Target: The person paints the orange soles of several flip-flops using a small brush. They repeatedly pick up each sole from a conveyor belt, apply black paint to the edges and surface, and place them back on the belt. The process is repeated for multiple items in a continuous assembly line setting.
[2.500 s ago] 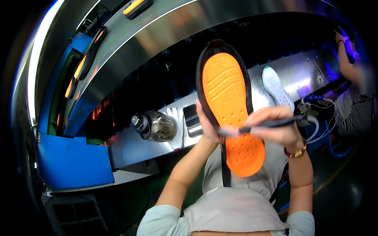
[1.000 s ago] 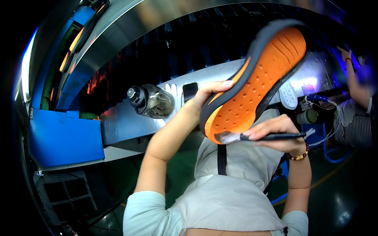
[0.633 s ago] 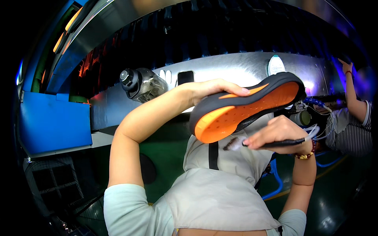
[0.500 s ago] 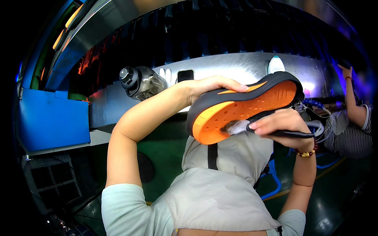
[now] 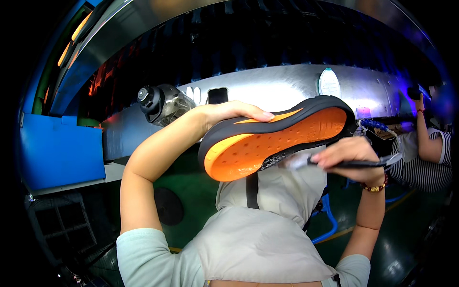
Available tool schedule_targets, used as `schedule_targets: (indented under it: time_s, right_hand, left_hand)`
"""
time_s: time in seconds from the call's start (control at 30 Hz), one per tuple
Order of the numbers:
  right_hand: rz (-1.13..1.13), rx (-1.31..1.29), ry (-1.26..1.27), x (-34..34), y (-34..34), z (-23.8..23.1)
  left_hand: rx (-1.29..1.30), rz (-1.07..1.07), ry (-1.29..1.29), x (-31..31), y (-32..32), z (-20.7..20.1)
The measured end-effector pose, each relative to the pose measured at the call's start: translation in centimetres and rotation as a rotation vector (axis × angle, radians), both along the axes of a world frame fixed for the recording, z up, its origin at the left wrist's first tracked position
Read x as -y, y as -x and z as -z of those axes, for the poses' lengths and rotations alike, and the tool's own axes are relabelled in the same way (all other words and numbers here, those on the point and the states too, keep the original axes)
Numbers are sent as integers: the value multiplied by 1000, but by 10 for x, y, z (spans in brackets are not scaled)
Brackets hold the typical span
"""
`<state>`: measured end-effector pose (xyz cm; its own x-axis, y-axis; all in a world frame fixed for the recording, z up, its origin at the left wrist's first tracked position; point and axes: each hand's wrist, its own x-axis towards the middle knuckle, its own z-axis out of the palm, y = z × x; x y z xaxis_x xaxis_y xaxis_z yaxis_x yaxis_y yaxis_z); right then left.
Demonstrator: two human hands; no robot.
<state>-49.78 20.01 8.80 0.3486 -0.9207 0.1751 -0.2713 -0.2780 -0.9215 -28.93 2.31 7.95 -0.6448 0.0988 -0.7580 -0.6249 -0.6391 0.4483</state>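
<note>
Left hand (image 5: pixel 229 112) is holding the shoe sole (image 5: pixel 277 143) up in the centre of frame, grip closed over its upper edge at about 10 o'clock of the sole, fingers lying across the dark rim. Sole is sitting tilted, orange underside facing the camera, heel end dipping toward 8 o'clock and toe end rising toward 2 o'clock. Right hand (image 5: pixel 349 153) is sitting just below the sole at 4 o'clock, grip clamped on a thin dark brush (image 5: pixel 344 164) lying roughly level. Brush tip is pointing toward 9 o'clock and meeting the sole's dark lower edge; the tip is blurred, so contact is probable, not certain. Gold bracelet (image 5: pixel 375 186) is showing on the right wrist. Grey apron (image 5: pixel 258 234) is filling the lower middle, with a dark strap running down it. Beyond, a long silvery bench (image 5: pixel 267 88) is curving across the frame, carrying a clear jug with a black lid (image 5: pixel 160 103) at 10 o'clock and a white insole shape (image 5: pixel 329 83) at 1 o'clock. Blue bin (image 5: pixel 60 153) is sitting at 9 o'clock. Another person in a striped top (image 5: pixel 423 162) is working at 3 o'clock, one arm raised.
</note>
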Motion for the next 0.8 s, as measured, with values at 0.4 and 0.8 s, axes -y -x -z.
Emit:
schedule_targets:
  time_s: [0.4, 0.8]
  right_hand:
    - [141, 83, -78, -16, 18, 20]
    - [248, 141, -222, -28, 34, 25]
  left_hand:
    - [-86, 31, -76, 10, -28, 9]
    - [-179, -112, -171, 20, -45, 30]
